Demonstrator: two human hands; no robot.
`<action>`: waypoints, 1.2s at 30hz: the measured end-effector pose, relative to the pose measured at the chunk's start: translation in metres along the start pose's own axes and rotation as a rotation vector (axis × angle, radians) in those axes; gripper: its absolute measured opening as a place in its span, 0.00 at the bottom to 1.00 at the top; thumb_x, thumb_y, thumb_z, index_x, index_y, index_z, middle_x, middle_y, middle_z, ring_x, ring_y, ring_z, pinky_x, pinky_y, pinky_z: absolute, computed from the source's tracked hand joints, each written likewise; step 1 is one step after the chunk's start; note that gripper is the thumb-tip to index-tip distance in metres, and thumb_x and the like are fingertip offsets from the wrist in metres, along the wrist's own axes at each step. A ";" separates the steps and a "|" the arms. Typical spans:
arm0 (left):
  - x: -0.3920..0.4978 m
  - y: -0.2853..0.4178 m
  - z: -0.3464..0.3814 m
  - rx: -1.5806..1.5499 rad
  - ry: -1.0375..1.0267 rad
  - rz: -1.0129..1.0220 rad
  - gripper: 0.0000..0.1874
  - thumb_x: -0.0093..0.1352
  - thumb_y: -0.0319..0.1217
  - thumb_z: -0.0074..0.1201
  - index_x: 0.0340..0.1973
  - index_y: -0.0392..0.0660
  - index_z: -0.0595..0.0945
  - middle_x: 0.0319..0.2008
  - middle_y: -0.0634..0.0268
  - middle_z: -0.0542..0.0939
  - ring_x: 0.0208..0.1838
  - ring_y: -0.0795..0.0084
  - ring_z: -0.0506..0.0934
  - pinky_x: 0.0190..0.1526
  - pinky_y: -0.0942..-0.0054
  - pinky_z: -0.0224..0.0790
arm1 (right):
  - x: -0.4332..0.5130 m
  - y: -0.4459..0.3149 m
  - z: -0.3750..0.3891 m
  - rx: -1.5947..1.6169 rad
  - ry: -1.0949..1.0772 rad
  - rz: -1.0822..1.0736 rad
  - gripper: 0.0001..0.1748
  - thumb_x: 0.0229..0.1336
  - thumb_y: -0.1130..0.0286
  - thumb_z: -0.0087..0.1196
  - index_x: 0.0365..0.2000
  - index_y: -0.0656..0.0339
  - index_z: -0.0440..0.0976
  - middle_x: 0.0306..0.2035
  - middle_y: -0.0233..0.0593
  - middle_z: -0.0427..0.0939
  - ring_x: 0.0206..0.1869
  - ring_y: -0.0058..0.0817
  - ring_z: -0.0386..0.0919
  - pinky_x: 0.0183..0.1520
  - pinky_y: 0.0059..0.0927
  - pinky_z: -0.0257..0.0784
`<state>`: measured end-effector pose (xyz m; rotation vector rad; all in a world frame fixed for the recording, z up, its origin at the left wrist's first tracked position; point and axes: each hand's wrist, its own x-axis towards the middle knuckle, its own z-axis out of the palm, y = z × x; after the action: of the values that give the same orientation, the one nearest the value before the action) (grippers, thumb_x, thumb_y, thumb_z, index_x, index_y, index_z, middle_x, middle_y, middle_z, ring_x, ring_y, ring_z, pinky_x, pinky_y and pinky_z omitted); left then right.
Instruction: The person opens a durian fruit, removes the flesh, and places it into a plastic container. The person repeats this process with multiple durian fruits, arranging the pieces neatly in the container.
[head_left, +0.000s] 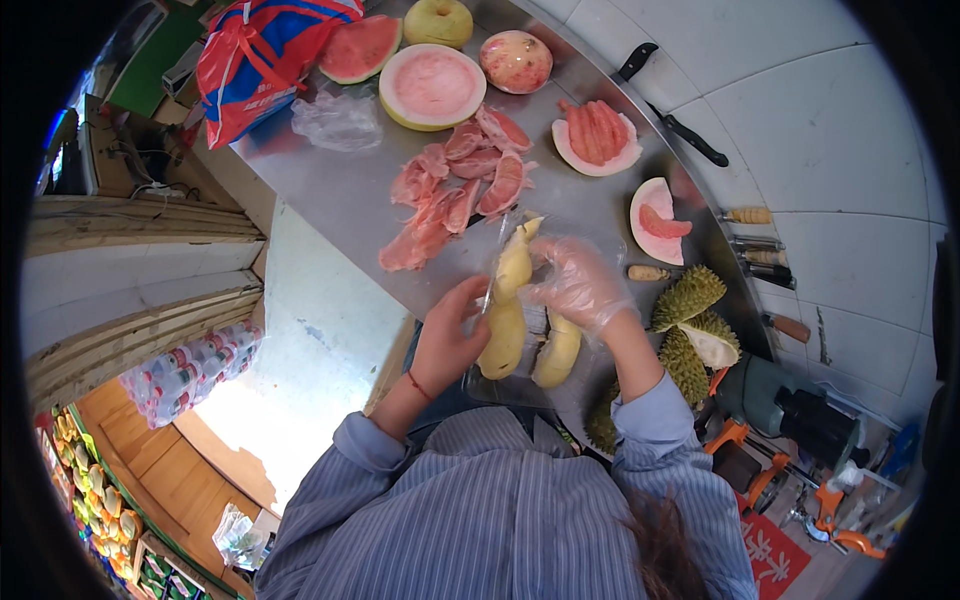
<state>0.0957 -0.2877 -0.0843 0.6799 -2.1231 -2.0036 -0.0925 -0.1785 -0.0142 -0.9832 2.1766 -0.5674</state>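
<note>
Yellow durian pods (504, 337) lie lengthwise in a transparent plastic tray (480, 386) in front of me. A further durian pod (559, 351) rests along the tray's right side. My bare left hand (450, 330) grips the tray's left edge, with a thin red cord around the wrist. A thin transparent plastic glove covers my right hand (581, 285). Its bent fingers are over the tray, at the right side of the upper durian flesh; whether they pinch it is unclear. Spiky durian husks (686, 360) sit to the right of that forearm.
Peeled pomelo membranes (454, 187) spread across the steel table (315, 180). Beyond are a cut pomelo (433, 86), a watermelon piece (364, 49) and a red-blue bag (262, 67). Pomelo wedges (596, 139) and a wooden-handled tool (647, 273) lie rightward. Knives (694, 142) line the tiled wall.
</note>
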 end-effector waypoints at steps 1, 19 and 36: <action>0.000 0.001 0.001 0.047 0.032 0.013 0.28 0.64 0.18 0.52 0.61 0.39 0.71 0.57 0.55 0.76 0.59 0.63 0.77 0.57 0.66 0.74 | -0.001 -0.002 -0.003 -0.031 0.024 -0.007 0.27 0.43 0.60 0.67 0.44 0.65 0.78 0.42 0.53 0.78 0.47 0.50 0.76 0.51 0.44 0.70; 0.004 0.008 0.001 0.148 0.106 0.099 0.25 0.61 0.18 0.54 0.55 0.40 0.75 0.49 0.55 0.77 0.50 0.62 0.79 0.48 0.69 0.76 | -0.009 -0.010 0.050 -0.125 0.486 -0.397 0.08 0.41 0.69 0.65 0.26 0.57 0.80 0.43 0.42 0.73 0.48 0.44 0.73 0.52 0.42 0.69; 0.004 0.014 0.002 0.217 0.099 0.083 0.25 0.62 0.19 0.54 0.57 0.39 0.74 0.51 0.54 0.77 0.51 0.60 0.80 0.49 0.69 0.76 | -0.013 0.012 0.052 1.763 0.476 0.545 0.09 0.62 0.73 0.58 0.42 0.56 0.73 0.35 0.28 0.76 0.37 0.20 0.73 0.38 0.25 0.70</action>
<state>0.0885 -0.2876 -0.0718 0.6932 -2.2900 -1.6782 -0.0545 -0.1664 -0.0515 0.7077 1.2272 -1.9434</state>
